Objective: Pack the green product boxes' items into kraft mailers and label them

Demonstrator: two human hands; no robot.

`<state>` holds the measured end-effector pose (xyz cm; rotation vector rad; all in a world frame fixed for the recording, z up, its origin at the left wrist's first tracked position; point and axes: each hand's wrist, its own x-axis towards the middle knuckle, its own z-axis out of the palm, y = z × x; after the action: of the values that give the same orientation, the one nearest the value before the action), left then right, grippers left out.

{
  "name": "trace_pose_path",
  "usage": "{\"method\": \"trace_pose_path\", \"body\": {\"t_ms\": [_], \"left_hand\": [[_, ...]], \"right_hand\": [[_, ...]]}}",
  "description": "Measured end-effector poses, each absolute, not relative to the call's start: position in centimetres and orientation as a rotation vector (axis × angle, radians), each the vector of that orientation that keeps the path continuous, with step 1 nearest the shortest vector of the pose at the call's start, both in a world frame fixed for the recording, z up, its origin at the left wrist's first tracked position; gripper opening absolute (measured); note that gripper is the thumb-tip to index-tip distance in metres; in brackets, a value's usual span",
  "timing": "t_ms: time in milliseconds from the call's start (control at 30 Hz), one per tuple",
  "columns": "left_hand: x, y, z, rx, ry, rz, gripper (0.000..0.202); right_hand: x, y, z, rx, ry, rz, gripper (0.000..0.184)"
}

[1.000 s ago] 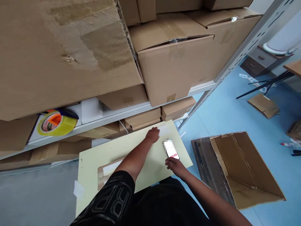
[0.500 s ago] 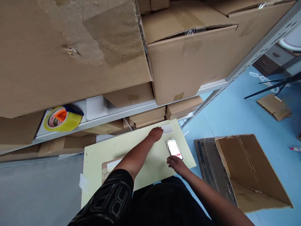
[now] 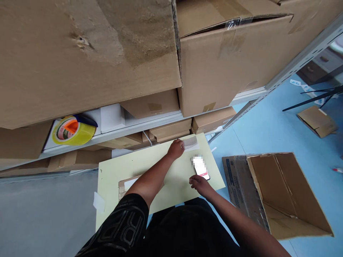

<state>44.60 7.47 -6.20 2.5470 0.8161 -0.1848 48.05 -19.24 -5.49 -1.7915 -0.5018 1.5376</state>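
Left hand: I am pinching one paper slip, not yet away from the table; right hand: loosely curled beside phone, contents unclear.

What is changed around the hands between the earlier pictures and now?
The white slip at the left hand looks more raised from the table than before, and the hand seems drawn slightly leftward. The phone, the right hand close to it and the open box stayed about as they were.

Under soft light, the phone screen glares white.
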Motion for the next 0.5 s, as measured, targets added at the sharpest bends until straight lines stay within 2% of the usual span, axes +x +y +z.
{"method": "trace_pose_path", "body": {"t_ms": [133, 300, 400, 500], "left_hand": [[45.0, 7.6, -5.2, 2.587, 0.849, -0.018, 0.021], [47.0, 6.6, -5.1, 2.346, 1.129, 0.064, 0.048], [48.1, 5.4, -5.5, 2.284, 0.96, -0.032, 0.042], [48.9, 4.1, -6.0, 2.452, 0.716, -0.073, 0.044]], "right_hand": [[50.2, -17.7, -4.6, -1.934, -0.586, 1.332, 0.029], [56.1, -13.1, -3.3, -2.12, -0.859, 0.757, 0.043], [59.0, -10.3, -3.2, -2.144, -0.973, 0.618, 0.053], [60.7, -8.7, -3.5, -2.212, -0.943, 0.613, 0.046]]}}
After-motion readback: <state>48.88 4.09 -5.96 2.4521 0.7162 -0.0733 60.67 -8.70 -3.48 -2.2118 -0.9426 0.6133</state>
